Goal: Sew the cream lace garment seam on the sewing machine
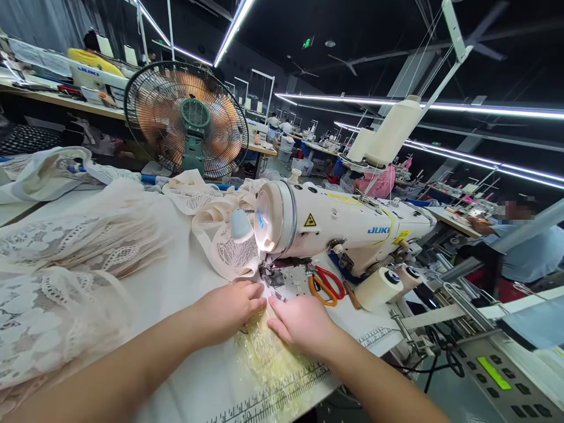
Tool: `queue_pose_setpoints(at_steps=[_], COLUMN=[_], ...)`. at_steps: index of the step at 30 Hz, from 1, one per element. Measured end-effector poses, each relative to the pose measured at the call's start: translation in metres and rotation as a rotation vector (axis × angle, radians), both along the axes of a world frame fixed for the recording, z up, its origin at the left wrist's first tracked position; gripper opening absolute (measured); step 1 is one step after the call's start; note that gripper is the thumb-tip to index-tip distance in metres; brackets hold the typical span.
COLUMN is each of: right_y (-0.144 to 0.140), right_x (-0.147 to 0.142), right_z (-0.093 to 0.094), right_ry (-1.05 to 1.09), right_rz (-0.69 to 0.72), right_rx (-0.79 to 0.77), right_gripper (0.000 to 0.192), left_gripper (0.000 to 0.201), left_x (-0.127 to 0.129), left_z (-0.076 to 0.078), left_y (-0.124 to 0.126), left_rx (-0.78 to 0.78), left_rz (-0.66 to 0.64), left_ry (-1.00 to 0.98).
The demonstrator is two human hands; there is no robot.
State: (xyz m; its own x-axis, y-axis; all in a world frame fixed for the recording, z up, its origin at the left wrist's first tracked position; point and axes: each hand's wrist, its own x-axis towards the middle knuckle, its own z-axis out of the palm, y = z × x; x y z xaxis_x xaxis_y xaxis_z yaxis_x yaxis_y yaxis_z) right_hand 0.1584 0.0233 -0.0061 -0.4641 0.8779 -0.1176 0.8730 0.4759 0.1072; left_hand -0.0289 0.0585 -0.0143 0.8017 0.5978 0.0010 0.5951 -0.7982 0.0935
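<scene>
Nearest to where I stood, a printed ruler strip (282,395) ran along the front edge of the white counter (198,376), and on it lay the pale yellow strip of sheer lace fabric (268,358), its long axis running from the counter's edge straight away toward the needle of the machine. Both of the person's hands rested flat on that lace: the left hand (229,308) pressed down on its left side, the right hand (299,323) on its right side, so the fabric lay directly beneath and between them. Neither hand was clenched or pinching anything; the fingers (254,292) were stretched out and loose, palms down, tips pointing forward and nearly meeting at the lace's far end. The two hands stood about equally close to the metal presser foot (272,286), which sat just beyond the fingertips, the left fingertips perhaps slightly nearer. Just to the right of the foot lay a pair of scissors with orange and red handles (326,285), and beside them a squat cream spool of thread (378,288). Behind rose the cream-white industrial sewing machine (335,226), its lamp glowing at the head end. To the left, heaps of beige lace garments (70,276) covered the counter, and farther back a green-framed electric fan (187,117) faced the room. A person in a pale blue shirt (529,247) sat at a station well off to the right.
</scene>
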Motion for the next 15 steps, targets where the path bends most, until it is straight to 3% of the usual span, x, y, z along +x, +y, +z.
queue_pose_setpoints(at_steps=[6, 15], right_y=[0.001, 0.001], right_x=[-0.008, -0.009], right_z=[0.006, 0.004], right_ry=[-0.060, -0.061], right_rz=[-0.057, -0.090], right_rx=[-0.040, -0.059], right_gripper=[0.036, 0.042], left_gripper=[0.046, 0.030], left_x=[0.000, -0.003], left_z=[0.002, -0.010], left_y=[0.005, 0.016], left_rx=[0.005, 0.095], left_rz=[0.001, -0.006], left_ry=[0.103, -0.016])
